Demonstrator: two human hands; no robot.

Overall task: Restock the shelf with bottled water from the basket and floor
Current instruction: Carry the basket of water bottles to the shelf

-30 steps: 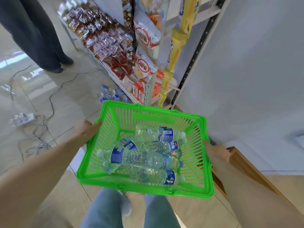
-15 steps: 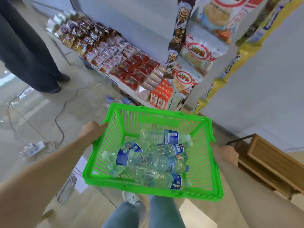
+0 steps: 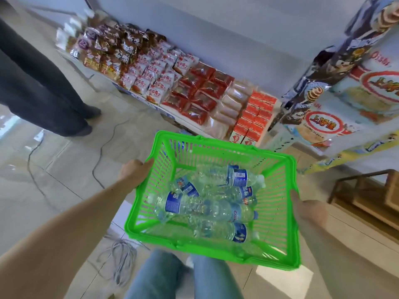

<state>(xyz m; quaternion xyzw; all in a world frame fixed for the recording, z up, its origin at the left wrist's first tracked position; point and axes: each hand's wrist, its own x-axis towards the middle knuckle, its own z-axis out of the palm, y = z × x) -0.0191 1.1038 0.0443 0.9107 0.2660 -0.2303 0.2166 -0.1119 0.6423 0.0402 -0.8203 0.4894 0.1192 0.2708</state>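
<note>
I hold a bright green plastic basket [image 3: 278, 240] in front of me, above my legs. My left hand [image 3: 133, 172] grips its left rim and my right hand [image 3: 306, 209] grips its right rim. Several clear water bottles [image 3: 207, 208] with blue labels lie on their sides inside the basket. The low shelf [image 3: 166, 108] lies beyond the basket, packed with snack packets. The bottles on the floor are almost wholly hidden behind the basket's far rim.
A person in dark trousers [image 3: 36, 83] stands at the left. Cables [image 3: 101, 156] trail over the tiled floor, and a coil [image 3: 123, 262] lies by my feet. Hanging snack bags [image 3: 336, 87] fill the right. A wooden rack [image 3: 367, 197] sits low at the right.
My view has swung left and closer to the low shelf, which now fills more of the frame. The basket stays in both hands, and the floor bottles have slipped behind its far rim.
</note>
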